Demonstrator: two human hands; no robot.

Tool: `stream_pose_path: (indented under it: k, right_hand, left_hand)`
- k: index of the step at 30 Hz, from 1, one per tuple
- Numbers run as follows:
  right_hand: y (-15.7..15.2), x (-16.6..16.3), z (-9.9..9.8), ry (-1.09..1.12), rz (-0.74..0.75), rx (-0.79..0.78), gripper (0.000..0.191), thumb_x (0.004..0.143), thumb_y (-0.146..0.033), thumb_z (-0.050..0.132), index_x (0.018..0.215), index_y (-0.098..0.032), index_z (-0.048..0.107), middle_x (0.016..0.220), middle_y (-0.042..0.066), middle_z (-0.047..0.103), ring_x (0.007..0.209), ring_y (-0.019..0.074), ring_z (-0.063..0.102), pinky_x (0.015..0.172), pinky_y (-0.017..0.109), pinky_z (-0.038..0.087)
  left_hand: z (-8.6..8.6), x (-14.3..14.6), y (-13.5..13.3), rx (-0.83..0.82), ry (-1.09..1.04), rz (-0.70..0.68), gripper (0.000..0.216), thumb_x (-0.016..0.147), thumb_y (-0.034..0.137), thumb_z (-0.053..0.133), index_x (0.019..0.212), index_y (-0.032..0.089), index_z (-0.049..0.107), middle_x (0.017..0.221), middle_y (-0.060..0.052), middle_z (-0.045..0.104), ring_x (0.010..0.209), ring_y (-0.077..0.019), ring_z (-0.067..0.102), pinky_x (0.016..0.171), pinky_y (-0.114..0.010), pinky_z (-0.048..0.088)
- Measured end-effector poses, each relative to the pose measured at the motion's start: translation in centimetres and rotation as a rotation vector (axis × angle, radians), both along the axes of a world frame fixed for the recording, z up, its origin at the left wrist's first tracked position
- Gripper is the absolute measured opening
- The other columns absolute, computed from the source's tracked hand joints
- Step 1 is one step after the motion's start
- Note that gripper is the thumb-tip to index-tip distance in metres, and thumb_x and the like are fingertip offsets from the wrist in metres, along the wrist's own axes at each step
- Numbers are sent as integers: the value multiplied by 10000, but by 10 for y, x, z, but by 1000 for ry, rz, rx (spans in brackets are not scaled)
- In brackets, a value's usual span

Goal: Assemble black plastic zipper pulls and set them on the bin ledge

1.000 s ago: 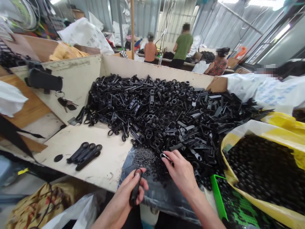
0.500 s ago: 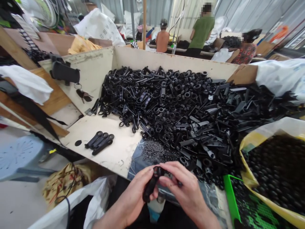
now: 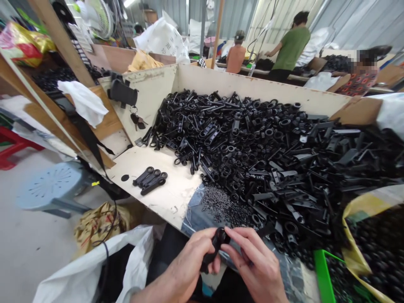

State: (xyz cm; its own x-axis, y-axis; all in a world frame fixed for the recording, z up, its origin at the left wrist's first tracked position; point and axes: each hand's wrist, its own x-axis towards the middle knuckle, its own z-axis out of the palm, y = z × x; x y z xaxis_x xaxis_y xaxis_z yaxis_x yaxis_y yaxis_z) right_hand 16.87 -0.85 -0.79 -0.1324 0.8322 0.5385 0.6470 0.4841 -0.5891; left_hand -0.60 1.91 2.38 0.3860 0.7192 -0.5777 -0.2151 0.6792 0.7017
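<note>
My left hand (image 3: 189,265) is closed round a long black plastic part (image 3: 214,248) with a ring at its top end. My right hand (image 3: 257,265) meets it from the right, its fingertips pinched at that ring; whatever small piece they hold is hidden. Both hands are at the near edge of the work table (image 3: 176,198). Just beyond them lies a heap of tiny black pieces (image 3: 221,206), and behind that a large pile of black plastic parts (image 3: 268,151).
Three finished black parts (image 3: 150,181) lie side by side on the table's left. A yellow bag of black pieces (image 3: 375,235) and a green tray (image 3: 325,273) stand right. A white bag (image 3: 94,273) hangs below left, near a grey stool (image 3: 53,189). Other people work at the back.
My right hand came back from the small pieces to the ring of the part in my left hand. The view has swung to the left.
</note>
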Motion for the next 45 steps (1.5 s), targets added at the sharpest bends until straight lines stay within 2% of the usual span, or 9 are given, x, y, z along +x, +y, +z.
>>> stream_pose_path:
  k: [6, 13, 21, 25, 31, 34, 37, 41, 45]
  right_hand:
    - [-6, -7, 2, -15, -92, 9, 195, 1001, -227, 606, 1173, -193, 693, 910, 50, 697, 739, 138, 731, 651, 173, 604]
    - [-17, -18, -11, 11, -103, 9, 248, 972, -133, 595, 1190, -208, 685, 929, 71, 705, 774, 166, 737, 683, 215, 606]
    - [-30, -11, -8, 99, 54, -187, 223, 951, -162, 651, 1162, -218, 694, 920, 62, 678, 644, 144, 680, 553, 211, 557]
    - [-37, -2, -1, 257, 94, -347, 170, 932, -221, 702, 1097, -251, 727, 898, 34, 663, 524, 103, 580, 443, 199, 475]
    - [-51, -12, -11, 461, 52, -240, 185, 952, -176, 657, 1071, -290, 741, 756, 6, 667, 666, 160, 652, 590, 242, 537]
    - [-63, -20, -22, 525, -65, -225, 229, 956, -220, 658, 1160, -302, 724, 788, 12, 670, 637, 149, 636, 581, 240, 544]
    - [-72, -28, -29, 711, -216, -327, 382, 934, -303, 711, 1299, -336, 602, 828, -8, 671, 616, 130, 634, 585, 222, 559]
    - [-64, -36, -31, 862, -163, -412, 246, 957, -418, 670, 1166, -291, 640, 822, 11, 699, 655, 147, 673, 586, 218, 575]
    - [-45, -34, -31, 925, -156, -547, 316, 933, -495, 673, 1113, -236, 695, 875, 42, 720, 649, 149, 660, 541, 215, 547]
  left_hand:
    - [-3, 0, -3, 111, 29, -100, 318, 788, 256, 499, 1007, 132, 694, 652, 15, 536, 626, -138, 477, 614, -264, 352]
    - [-17, 1, -5, 445, 242, -173, 287, 959, 456, 583, 925, 178, 644, 839, 0, 576, 772, -147, 482, 709, -249, 383]
    - [-30, -10, -19, 176, 119, -308, 439, 942, 620, 529, 980, 186, 582, 654, 58, 450, 533, -91, 339, 460, -225, 205]
    - [-19, -18, -23, 274, 129, -438, 389, 992, 564, 485, 1013, 191, 591, 642, 60, 474, 521, -83, 336, 502, -231, 253]
    - [-1, -18, -25, 406, 124, -510, 448, 1010, 557, 434, 1139, 177, 633, 645, 42, 472, 587, -125, 414, 621, -266, 348]
    - [3, -18, -25, 463, 162, -524, 454, 1016, 547, 411, 1136, 187, 660, 661, 14, 499, 610, -153, 459, 630, -284, 364]
    - [7, -18, -27, 506, 195, -551, 434, 1020, 527, 410, 1139, 197, 665, 680, -3, 529, 634, -170, 499, 646, -288, 386]
    - [3, -16, -26, 529, 255, -522, 385, 1038, 472, 393, 1174, 209, 640, 664, 10, 532, 619, -170, 516, 636, -281, 401]
    - [-13, -13, -17, 818, 527, -525, 331, 1030, 351, 436, 1216, 244, 688, 971, -107, 700, 921, -277, 637, 875, -370, 437]
